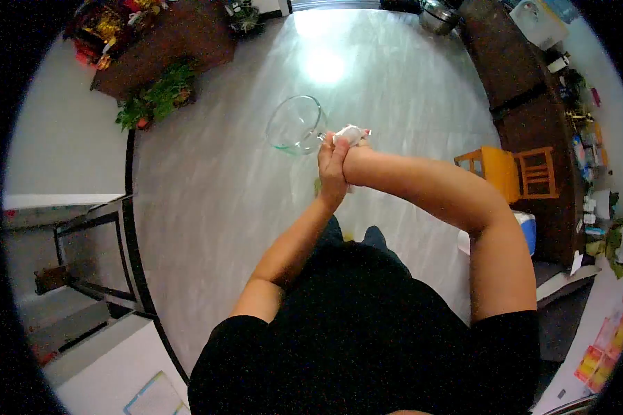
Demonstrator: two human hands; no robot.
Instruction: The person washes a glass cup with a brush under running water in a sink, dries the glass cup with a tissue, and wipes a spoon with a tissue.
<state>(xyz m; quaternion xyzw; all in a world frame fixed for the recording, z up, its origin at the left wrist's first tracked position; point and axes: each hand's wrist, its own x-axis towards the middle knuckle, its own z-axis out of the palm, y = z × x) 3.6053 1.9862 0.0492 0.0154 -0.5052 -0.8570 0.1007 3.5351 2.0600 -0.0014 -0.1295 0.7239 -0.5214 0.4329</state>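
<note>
A clear round glass vessel [284, 143], a jug or bowl whose exact kind I cannot make out, is held tilted out in front of me above the floor. My left hand [333, 169] is closed at the vessel's near right side, where a short handle-like part shows. My right hand [356, 152] crosses over against the left one, its fingers bent round a crumpled white cloth or tissue [349, 135] with a small red spot at its end. The hands overlap, so part of the grip of each is hidden.
Grey floor [208, 207] spreads around me. An orange wooden chair [502, 173] stands at right beside a long dark counter [516, 128] loaded with small items. Green plants [156, 97] and a brown cabinet [176, 41] are at upper left. A metal pot [437, 17] sits at the far end.
</note>
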